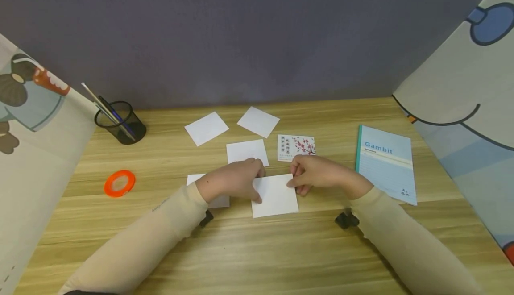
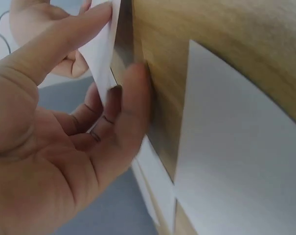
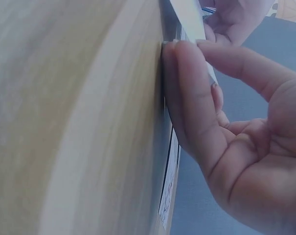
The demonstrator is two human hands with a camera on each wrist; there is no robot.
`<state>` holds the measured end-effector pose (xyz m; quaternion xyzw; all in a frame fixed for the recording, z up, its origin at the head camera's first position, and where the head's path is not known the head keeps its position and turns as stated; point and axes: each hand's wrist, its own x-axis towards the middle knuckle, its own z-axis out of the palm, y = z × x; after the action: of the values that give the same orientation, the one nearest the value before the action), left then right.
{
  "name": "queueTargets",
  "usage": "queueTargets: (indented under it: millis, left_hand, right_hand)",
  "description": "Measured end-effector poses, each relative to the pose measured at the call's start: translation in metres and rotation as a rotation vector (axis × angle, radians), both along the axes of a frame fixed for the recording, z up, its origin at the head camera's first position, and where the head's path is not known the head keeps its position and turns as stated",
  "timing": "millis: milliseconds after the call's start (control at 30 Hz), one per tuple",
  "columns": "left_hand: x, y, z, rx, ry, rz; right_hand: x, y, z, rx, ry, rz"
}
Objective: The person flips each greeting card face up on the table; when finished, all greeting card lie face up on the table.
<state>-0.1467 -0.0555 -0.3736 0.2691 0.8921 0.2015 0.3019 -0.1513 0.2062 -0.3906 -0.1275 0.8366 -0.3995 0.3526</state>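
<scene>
Centre frame, I see a person's left hand and right hand pinching a white card by its sides; a blossom-printed card lies above, right of centre.

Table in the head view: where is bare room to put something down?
Widest: the table between the left sleeve and right sleeve, nearer than the held card. Smaller: between the orange ring and the loose white cards, and between the printed card and notebook. Crowded: the middle, with the left hand, right hand and most cards.
</scene>
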Motion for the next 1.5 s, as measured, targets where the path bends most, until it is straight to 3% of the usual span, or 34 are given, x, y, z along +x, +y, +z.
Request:
queueTargets:
  millis: [300, 567, 967, 1500]
  left_hand:
    - [-0.015, -0.008, -0.005, 0.111, -0.200, 0.066]
    - [-0.018, -0.009, -0.008, 0.217, -0.287, 0.133]
    - [-0.021, -0.008, -0.012, 0.277, -0.323, 0.215]
    - [-0.022, -0.006, -0.008, 0.328, -0.296, 0.222]
  right_hand:
    - [-0.001, 0.003, 0.001, -0.026, -0.005, -0.012]
    - [-0.002, 0.006, -0.001, -0.086, -0.008, -0.039]
    - [-0.003, 0.007, -0.004, -0.172, -0.021, -0.076]
    - [-0.006, 0.007, -0.003, -0.184, 0.003, -0.114]
